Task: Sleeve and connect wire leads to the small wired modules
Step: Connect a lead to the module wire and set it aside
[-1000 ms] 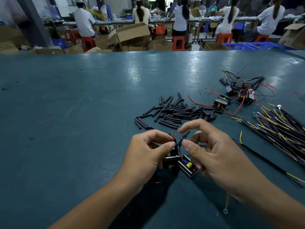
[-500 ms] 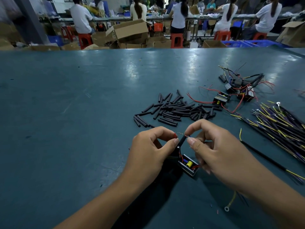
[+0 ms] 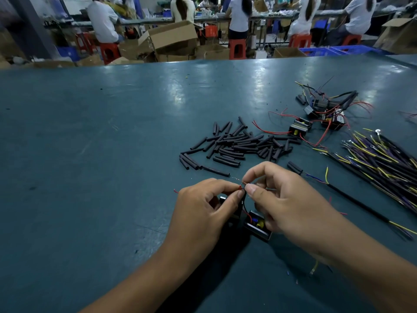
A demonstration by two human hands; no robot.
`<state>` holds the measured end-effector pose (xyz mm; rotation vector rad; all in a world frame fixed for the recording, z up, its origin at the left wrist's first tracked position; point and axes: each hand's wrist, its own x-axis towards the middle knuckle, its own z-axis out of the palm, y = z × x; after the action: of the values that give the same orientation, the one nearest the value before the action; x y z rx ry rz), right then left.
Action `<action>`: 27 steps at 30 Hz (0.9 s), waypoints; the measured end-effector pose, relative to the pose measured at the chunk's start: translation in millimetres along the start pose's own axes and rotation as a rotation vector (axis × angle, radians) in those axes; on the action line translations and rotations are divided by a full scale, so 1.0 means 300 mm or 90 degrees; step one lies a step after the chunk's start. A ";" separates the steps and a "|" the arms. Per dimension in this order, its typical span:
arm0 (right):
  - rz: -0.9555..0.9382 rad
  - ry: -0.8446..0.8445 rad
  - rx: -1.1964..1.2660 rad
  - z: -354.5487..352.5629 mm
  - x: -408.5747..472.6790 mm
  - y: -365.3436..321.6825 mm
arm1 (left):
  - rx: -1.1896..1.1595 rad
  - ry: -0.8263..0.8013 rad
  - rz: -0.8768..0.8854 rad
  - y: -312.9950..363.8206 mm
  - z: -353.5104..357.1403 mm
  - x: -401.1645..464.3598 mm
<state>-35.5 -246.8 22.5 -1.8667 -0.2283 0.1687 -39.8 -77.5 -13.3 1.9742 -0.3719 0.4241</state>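
Both hands pinch one red lead at lower centre.
Left hand (image 3: 203,206) and right hand (image 3: 286,199) clamp red lead (image 3: 242,188) fingertip to fingertip above small module (image 3: 257,225).

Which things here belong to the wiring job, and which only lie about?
In the job: left hand, right hand, red lead, small module, black sleeves.
Lying about: cardboard box, red stool.
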 end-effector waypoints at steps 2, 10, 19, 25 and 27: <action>-0.015 0.011 -0.027 0.000 0.005 0.003 | -0.004 0.001 -0.002 -0.002 -0.001 0.001; -0.048 0.050 -0.031 0.012 0.012 0.017 | -0.019 -0.002 -0.019 -0.001 -0.001 -0.001; -0.100 0.090 -0.014 0.026 0.011 0.038 | -0.058 -0.018 -0.067 -0.005 0.003 0.001; -0.111 0.113 0.022 0.041 0.014 0.050 | -0.039 -0.004 -0.044 0.001 0.002 -0.003; -0.113 0.123 0.036 0.047 0.015 0.054 | -0.032 0.005 -0.039 0.001 0.004 -0.002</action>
<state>-33.2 -237.3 2.8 -1.7823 -0.2510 -0.1253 -40.4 -78.7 -13.9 1.9299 -0.3142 0.3800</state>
